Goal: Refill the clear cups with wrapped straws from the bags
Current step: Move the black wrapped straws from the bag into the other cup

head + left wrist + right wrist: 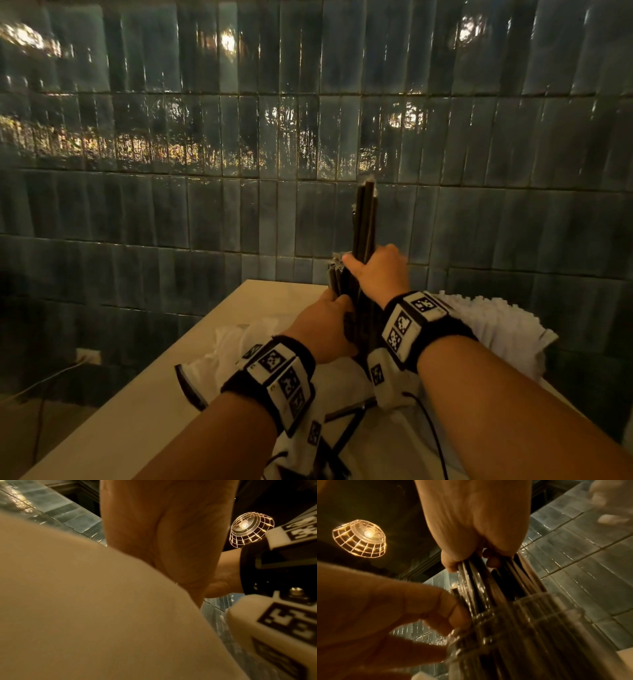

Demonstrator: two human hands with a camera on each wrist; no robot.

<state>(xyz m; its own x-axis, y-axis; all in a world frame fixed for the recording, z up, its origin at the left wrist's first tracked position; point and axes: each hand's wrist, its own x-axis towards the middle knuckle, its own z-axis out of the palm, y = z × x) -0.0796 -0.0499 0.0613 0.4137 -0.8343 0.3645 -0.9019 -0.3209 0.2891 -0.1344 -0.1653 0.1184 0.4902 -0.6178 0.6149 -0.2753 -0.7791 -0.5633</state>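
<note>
A bundle of dark wrapped straws (364,219) stands upright above the table, and my right hand (376,270) grips it around the middle. In the right wrist view these straws (477,582) run from my right hand (476,536) down into a clear ribbed cup (522,635) that holds more dark straws. My left hand (325,325) is curled round the cup from the left, with its fingers (452,614) at the rim. My hands hide the cup in the head view. The left wrist view shows only my left palm (163,534) and pale bag material.
The beige table (137,394) meets a dark tiled wall (308,137). A crumpled white bag (236,346) lies left of my hands and a heap of white wrapped straws (496,322) lies to the right. Loose dark straws (346,411) lie under my wrists.
</note>
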